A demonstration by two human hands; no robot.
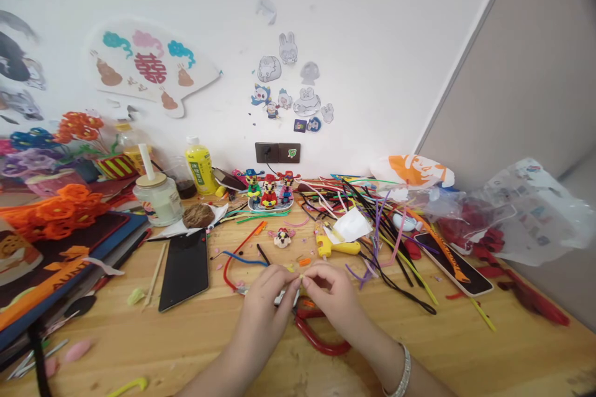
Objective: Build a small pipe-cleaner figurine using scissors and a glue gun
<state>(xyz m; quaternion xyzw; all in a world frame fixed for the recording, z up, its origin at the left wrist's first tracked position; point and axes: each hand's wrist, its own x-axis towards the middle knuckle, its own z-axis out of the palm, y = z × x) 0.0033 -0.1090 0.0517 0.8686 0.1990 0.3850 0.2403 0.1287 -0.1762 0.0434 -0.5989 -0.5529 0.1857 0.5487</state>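
- one tiny yellowish piece — pinched by fingertips of left hand and right hand
- it is over the worktop, well apart from back edge
- red handle — lies just below

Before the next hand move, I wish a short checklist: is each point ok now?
1. Left hand and right hand together at the tiny yellow piece: ok.
2. Red plastic loop handle untouched: cannot tell; partly beneath the hands.
3. Yellow plastic glue gun switched off: cannot tell.
4. Small pink-and-white figure head apart from the hands: ok.
5. Wooden tabletop free of scraps: not ok; small orange pieces lie there.
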